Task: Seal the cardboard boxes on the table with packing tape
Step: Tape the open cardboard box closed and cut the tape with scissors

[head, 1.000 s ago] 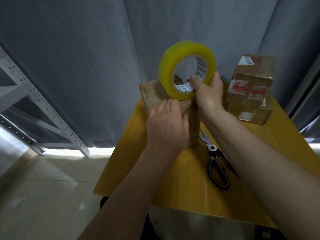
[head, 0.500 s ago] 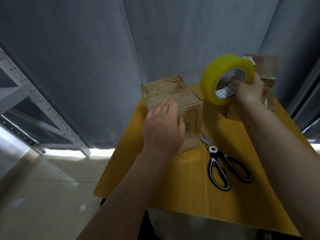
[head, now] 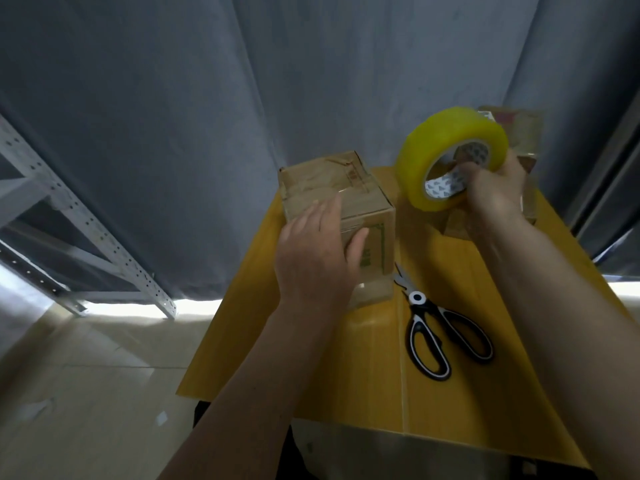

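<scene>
- The left hand (head: 317, 252) lies flat against the near side of the cardboard box (head: 337, 209), fingers straight and reaching up to its top edge, thumb spread along the front face, grasping nothing
- The right hand (head: 495, 192) is raised above the table, its fingers hooked into the core of the tape roll (head: 450, 157) and curled around the rim, gripping it
- The tape roll is a thick ring of glossy, translucent yellow film on a white card core printed with small dark marks; it is tilted, held up to the right of the box and apart from it
- The cardboard box is a brown, squarish carton with a creased top under shiny clear tape and green print on its right face; it stands at the far left of the table
- A second brown box (head: 519, 140) sits behind the roll, mostly hidden and blurred
- Scissors (head: 438, 327) with black, white-edged loop handles lie flat just right of the box, blades pointing away
- The table (head: 346, 368) has a smooth yellow top with a thin seam
</scene>
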Demonstrator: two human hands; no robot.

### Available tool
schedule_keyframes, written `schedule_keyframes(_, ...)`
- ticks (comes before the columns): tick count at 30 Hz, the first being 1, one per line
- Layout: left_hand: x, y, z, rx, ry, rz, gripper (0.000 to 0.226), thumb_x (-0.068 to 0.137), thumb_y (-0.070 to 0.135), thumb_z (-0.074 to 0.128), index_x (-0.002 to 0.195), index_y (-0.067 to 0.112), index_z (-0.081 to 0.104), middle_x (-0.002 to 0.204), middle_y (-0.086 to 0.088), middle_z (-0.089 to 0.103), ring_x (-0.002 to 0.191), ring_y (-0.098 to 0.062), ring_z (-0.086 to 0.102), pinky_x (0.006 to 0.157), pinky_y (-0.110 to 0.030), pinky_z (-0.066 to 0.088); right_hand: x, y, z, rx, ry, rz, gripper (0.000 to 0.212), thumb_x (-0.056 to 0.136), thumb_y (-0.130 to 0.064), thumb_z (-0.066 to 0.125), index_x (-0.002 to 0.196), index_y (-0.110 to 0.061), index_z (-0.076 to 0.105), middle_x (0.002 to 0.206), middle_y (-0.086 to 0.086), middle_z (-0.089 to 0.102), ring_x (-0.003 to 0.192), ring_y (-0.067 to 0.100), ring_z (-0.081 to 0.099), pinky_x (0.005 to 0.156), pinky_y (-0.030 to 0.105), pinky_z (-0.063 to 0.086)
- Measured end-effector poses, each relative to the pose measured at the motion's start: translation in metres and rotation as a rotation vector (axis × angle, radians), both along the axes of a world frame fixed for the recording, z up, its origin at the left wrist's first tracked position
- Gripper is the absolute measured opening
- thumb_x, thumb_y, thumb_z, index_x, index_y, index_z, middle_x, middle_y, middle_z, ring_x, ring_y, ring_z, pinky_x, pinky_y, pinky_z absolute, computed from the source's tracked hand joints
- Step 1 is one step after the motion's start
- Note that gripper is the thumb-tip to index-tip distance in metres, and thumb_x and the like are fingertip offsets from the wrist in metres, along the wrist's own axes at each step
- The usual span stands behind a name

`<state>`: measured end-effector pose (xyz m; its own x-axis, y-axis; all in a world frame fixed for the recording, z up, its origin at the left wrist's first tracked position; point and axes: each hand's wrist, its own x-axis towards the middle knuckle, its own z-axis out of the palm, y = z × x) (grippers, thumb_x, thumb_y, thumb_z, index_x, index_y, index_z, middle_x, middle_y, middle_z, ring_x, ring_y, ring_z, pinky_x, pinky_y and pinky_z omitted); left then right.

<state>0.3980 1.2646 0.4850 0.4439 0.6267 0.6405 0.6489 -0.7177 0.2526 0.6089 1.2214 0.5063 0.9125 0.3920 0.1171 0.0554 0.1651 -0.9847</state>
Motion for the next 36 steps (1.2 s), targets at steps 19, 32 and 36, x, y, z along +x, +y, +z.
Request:
schedule_keyframes(19,-0.013,0.006,-0.015,0.019,-0.111,0.085,0.07,0.084,0.063,0.053,0.129,0.01,0.057,0.127,-0.007,0.062,0.116,-0.026,0.057,0.099,-0.042,0.039,-0.054,0.008,-0.047,0.116,0.423,0.13,0.025,0.088,-0.005,0.065,0.095,-0.028,0.057,0.098,0.006,0.068,0.091,0.026,0.068,0.084,0.048,0.057)
schedule_keyframes(32,-0.061,0.025,-0.029,-0.66,-0.905,0.205,0.076,0.068,0.069,0.066,0.117,0.011,0.058,0.126,-0.01,0.052,0.118,-0.024,0.051,0.097,-0.041,0.048,-0.136,0.045,0.008,0.058,-0.246,0.212,0.03,0.092,-0.01,0.061,0.118,-0.022,0.052,0.101,-0.008,0.057,0.095,0.008,0.056,0.093,0.025,0.047)
schedule_keyframes(36,-0.052,0.035,-0.024,-1.059,-0.983,0.152,0.096,0.048,0.081,0.06,0.124,0.023,0.054,0.123,-0.004,0.059,0.11,-0.022,0.059,0.091,-0.044,0.053,-0.14,0.051,0.0,0.0,-0.293,0.212,0.04,0.093,-0.014,0.059,0.13,-0.022,0.047,0.1,-0.02,0.05,0.089,-0.006,0.051,0.078,0.001,0.038)
